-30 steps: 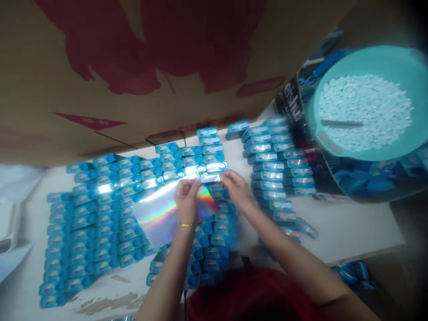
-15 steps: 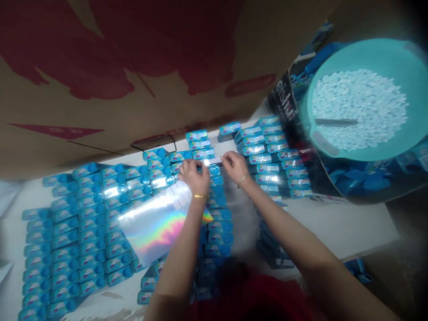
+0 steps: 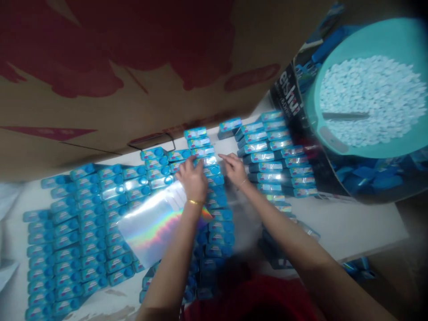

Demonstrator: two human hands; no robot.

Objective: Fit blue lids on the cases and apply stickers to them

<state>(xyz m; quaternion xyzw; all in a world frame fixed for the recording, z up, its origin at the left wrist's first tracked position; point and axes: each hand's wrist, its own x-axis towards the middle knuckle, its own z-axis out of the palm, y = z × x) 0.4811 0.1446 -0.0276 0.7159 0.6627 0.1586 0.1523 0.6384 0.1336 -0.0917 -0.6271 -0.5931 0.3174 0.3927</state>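
Observation:
My left hand (image 3: 193, 179) is over the rows of small blue boxes, its fingers and thumb bent on a box with a shiny pale strip (image 3: 210, 161) along its upper side. Just to the right is my right hand (image 3: 235, 170), index finger stretched toward that box and the other fingers curled, with nothing visible in it. Under my left wrist lies a silvery rainbow sheet (image 3: 150, 227) with pale rectangular labels near its upper edge. It rests on the blue boxes (image 3: 92, 236). Fingers hide part of the box being handled.
More blue boxes with shiny strips (image 3: 262, 157) stand in columns at right. A turquoise basin (image 3: 368, 40) of small pale pieces, with a dark flat stick (image 3: 346, 116), sits on a black printed carton (image 3: 288, 96). A large brown cardboard box (image 3: 100, 111) walls off the back of the white table (image 3: 354, 227).
My right hand has drawn slightly away from the strip, its index finger now extended. My left hand has shifted slightly left and down. The view has moved a little.

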